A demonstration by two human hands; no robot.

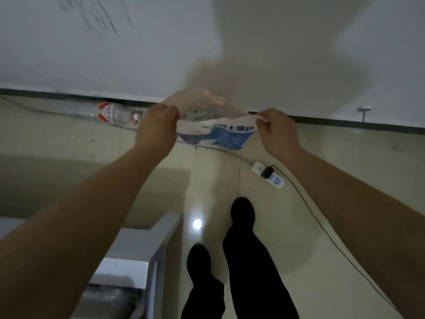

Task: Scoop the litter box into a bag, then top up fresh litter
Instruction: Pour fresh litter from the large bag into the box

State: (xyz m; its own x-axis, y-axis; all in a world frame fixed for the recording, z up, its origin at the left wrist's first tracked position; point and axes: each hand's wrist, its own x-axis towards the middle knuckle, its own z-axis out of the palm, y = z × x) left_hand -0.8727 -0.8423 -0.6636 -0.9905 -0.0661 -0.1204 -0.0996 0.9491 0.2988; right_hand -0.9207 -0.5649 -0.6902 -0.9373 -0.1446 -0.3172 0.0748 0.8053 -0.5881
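I saw litter bag (218, 137) held in air ahead of me, above floor (322, 157), close to wall (138, 54). My left hand (156, 127) pinched its left top edge, right hand (276, 132) its right top edge. Mouth stretched between them, long axis left-right. Both hands equally near. Grey box (138, 245) lay low at left; what it was, I could not tell.

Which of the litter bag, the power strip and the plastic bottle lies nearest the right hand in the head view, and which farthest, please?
1. litter bag, pinched at its top edge by the right hand.
2. power strip, lower down, just below that hand.
3. plastic bottle, far to the left.
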